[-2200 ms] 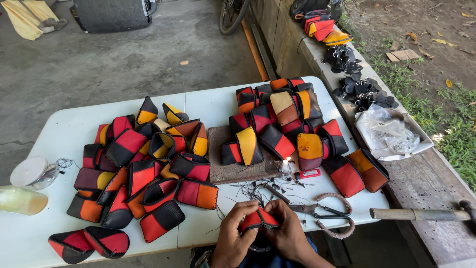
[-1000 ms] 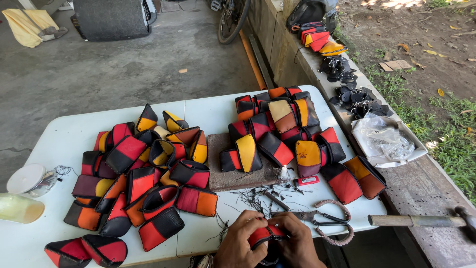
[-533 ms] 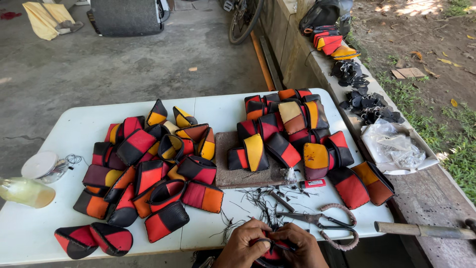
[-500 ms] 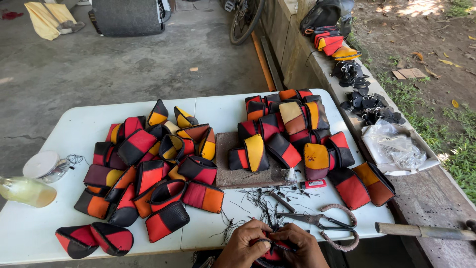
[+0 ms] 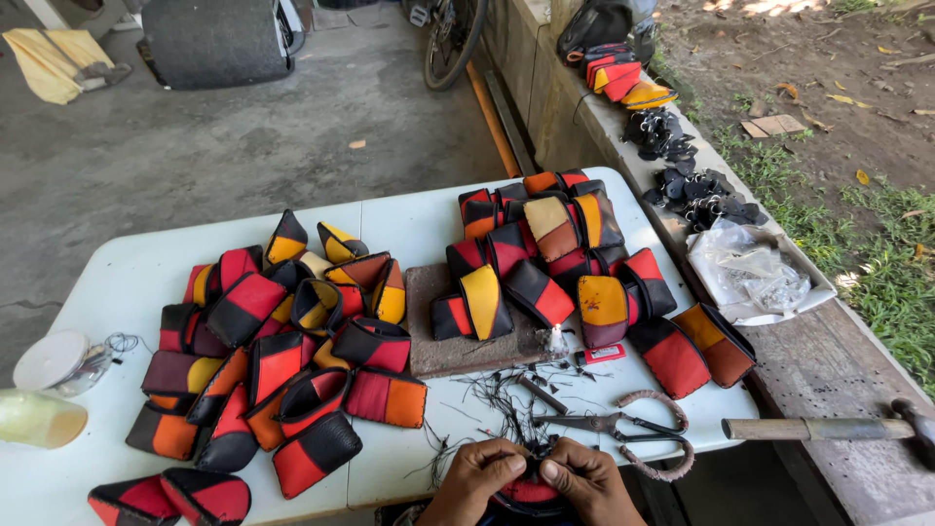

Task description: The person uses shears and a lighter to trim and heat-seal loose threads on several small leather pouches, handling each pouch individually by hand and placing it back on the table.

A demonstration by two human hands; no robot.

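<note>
My left hand (image 5: 477, 477) and my right hand (image 5: 584, 480) meet at the near edge of the white table (image 5: 409, 219). Together they pinch a small red and black pouch (image 5: 529, 490), mostly hidden under the fingers. Black thread scraps (image 5: 487, 399) lie just beyond my hands. Scissors (image 5: 623, 429) with cord-wrapped handles rest to the right of them. A large heap of red, orange, yellow and black pouches (image 5: 282, 351) fills the left of the table. A second heap (image 5: 565, 253) sits at the back right.
A brown board (image 5: 438, 336) lies between the heaps, with a lighter (image 5: 558, 339) at its right end. A hammer (image 5: 828, 429) rests on the wooden ledge at right, near a plastic bag (image 5: 750, 273). A white lid (image 5: 54, 358) and a pale bottle (image 5: 34, 419) sit at far left.
My hands have drawn the pouch back from above the table to its near edge. The view has tilted upward a little.
</note>
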